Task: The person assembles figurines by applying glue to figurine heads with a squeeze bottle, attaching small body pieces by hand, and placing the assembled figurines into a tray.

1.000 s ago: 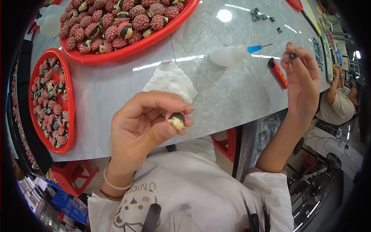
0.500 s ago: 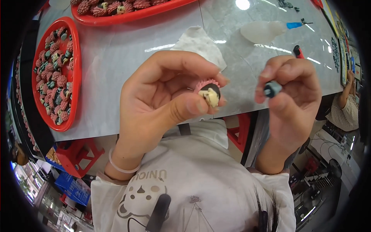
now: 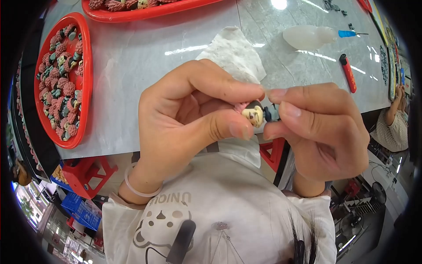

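Between the thumb and fingers of my left hand (image 3: 187, 108) is a small figurine head (image 3: 253, 115) with a cream face, dark hair and ruffled pink at the back. My right hand (image 3: 327, 132) pinches a small dark grey-blue figurine body (image 3: 271, 112), partly covered by the fingertips. Head and body meet end to end, or nearly so; whether they are joined I cannot tell. Both hands are held up over the near edge of the table, fingertips close together.
A white cloth (image 3: 233, 48) lies beyond my hands. To the right are a squeeze bottle (image 3: 307, 37) with a blue needle tip and a red-and-black pen-like tool (image 3: 348, 75). Red trays (image 3: 89, 79) of pink figurine pieces stand left and far left. Another person (image 3: 391, 130) is at far right.
My right hand has moved left, bringing the grey-blue body up against the head. The head has turned slightly in my left hand. The red-and-black tool is now uncovered.
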Demonstrator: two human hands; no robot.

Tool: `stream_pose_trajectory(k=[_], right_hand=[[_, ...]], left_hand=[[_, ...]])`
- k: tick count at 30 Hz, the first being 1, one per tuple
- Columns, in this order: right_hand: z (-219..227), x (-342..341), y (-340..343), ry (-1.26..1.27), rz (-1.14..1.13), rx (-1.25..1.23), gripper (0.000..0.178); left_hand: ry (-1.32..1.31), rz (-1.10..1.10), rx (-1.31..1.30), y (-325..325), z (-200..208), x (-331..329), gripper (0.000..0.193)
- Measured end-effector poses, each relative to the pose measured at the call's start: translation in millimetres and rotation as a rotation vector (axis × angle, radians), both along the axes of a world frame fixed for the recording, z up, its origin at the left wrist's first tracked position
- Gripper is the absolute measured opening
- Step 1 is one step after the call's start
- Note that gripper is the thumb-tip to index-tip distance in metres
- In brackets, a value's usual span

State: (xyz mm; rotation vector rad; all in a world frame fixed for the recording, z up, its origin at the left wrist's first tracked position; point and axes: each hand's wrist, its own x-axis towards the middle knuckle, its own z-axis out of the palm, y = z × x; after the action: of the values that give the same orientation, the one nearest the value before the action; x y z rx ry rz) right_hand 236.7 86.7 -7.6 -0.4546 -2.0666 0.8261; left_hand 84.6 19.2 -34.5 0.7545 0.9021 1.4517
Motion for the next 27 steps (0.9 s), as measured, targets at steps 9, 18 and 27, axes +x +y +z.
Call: stream_pose_trajectory(k=[9, 18, 27], right_hand=[[-4, -7, -9, -0.002, -0.090, -0.005, 0.024], [-1, 14, -6, -0.075, -0.245, 0.054, 0.047], [-4, 29, 2, -0.023, -0.278, -0.130, 0.031]], left_hand=[[-0.009, 0.042, -0.115, 3, 11, 2, 0.034], [0.567, 0.385, 0.381, -3, 33, -73, 0.021], [1.890, 0.330, -0.042, -12, 96, -137, 0.019]])
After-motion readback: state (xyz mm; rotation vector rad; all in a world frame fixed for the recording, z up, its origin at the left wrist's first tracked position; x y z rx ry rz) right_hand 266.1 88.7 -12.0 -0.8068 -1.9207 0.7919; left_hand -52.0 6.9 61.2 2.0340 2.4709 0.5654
